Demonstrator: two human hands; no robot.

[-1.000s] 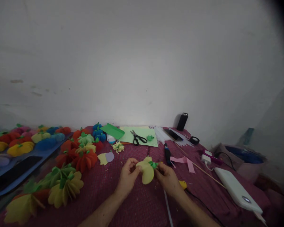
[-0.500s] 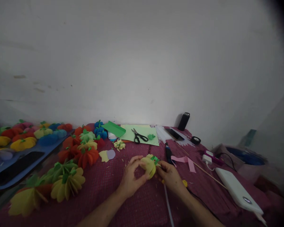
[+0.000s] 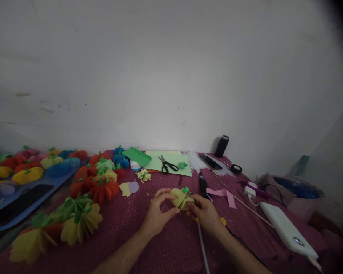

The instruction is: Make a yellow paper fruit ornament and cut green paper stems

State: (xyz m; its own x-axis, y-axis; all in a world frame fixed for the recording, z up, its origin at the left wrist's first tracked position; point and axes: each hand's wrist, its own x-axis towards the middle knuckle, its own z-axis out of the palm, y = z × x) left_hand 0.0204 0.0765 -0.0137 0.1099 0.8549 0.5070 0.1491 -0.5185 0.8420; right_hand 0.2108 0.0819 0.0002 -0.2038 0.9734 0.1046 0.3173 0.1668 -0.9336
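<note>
Maroon woven cloth over the whole desk (image 3: 148, 243), against a bare white wall (image 3: 171, 76). At far left, a blue tray (image 3: 31, 198) loaded with paper pumpkins; closer in, more paper pumpkins (image 3: 82, 224) in red, orange, green and yellow, loose on the cloth. At right, a white power bank (image 3: 288, 233) lying flat, cable attached. Toward the back, a pale green paper sheet (image 3: 174, 163) with black scissors (image 3: 168, 165) on top, and a dark bottle (image 3: 222, 146) upright near the wall. Front and centre, left hand (image 3: 157, 213) and right hand (image 3: 205, 213) both pinching a small yellow paper pumpkin (image 3: 181, 198) with a green top, held between the fingertips just above the cloth.
</note>
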